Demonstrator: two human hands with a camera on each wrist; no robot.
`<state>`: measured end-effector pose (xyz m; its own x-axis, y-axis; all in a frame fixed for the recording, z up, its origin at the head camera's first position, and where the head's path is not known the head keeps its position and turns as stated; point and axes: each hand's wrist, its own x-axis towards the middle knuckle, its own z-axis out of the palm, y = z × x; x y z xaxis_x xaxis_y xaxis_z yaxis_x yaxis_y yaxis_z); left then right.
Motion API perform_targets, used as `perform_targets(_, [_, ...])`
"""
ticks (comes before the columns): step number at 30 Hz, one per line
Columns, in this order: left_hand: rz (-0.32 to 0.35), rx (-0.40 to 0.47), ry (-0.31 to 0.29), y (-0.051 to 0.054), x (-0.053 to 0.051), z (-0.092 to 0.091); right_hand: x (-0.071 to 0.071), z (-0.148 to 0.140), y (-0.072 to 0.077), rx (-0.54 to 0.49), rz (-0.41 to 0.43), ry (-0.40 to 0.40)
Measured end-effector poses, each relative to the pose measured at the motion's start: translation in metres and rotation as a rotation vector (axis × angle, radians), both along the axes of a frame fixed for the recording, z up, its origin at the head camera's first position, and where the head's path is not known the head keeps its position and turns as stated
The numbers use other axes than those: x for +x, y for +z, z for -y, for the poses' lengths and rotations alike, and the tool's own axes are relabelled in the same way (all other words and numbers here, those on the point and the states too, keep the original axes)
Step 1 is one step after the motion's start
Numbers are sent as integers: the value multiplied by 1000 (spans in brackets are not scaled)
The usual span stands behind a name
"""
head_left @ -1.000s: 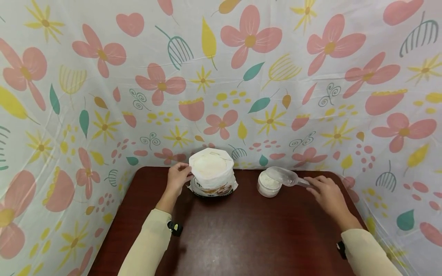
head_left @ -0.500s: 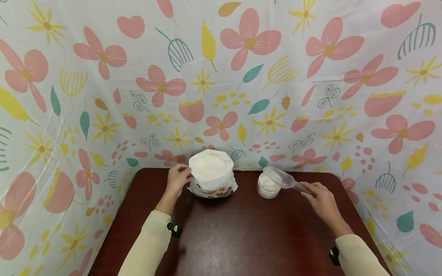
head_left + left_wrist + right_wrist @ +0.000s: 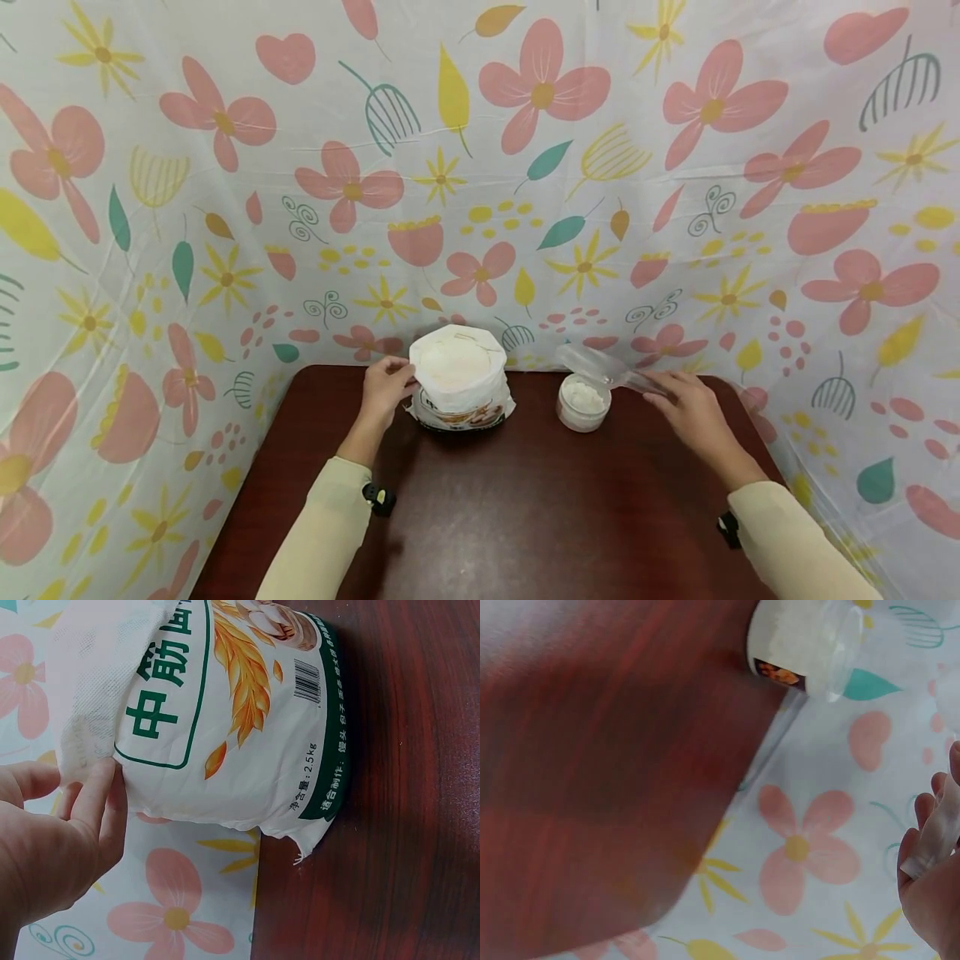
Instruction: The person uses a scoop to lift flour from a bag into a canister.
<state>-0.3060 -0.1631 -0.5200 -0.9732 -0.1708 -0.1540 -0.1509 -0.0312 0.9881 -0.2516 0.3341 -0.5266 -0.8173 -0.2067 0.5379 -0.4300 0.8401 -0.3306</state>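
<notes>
My left hand (image 3: pixel 386 392) pinches the rolled-down rim of a white cloth flour bag (image 3: pixel 247 750). White flour (image 3: pixel 455 363) shows in its wide mouth. In the left wrist view, thumb and fingers sit on the fold. My right hand (image 3: pixel 693 412) grips the handle of a clear plastic scoop (image 3: pixel 592 364). The scoop's bowl hangs just above and behind the far rim of a clear round jar (image 3: pixel 583 417), which holds white powder. At the right wrist view's edge, curled fingers wrap the scoop's handle (image 3: pixel 935 832); the jar's dark label (image 3: pixel 778 673) faces that camera.
All stands on a dark red-brown wooden table (image 3: pixel 510 508). A flower-printed cloth (image 3: pixel 480 208) hangs close behind the table's far edge and along both sides. Bag and jar stand near that far edge, with a gap between them.
The scoop was tilted down over the jar half a second ago. Now it is raised and shifted slightly left and away, uncovering more powder. The left hand and bag have stayed put.
</notes>
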Motion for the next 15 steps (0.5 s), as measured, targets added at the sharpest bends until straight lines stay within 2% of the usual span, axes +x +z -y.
perform_targets(8, [-20, 12, 9, -1, 0, -2, -14, 18, 28, 25, 4, 74])
perform_targets(15, [-19, 19, -1, -1, 1, -1, -29, 35, 62, 96, 12, 155])
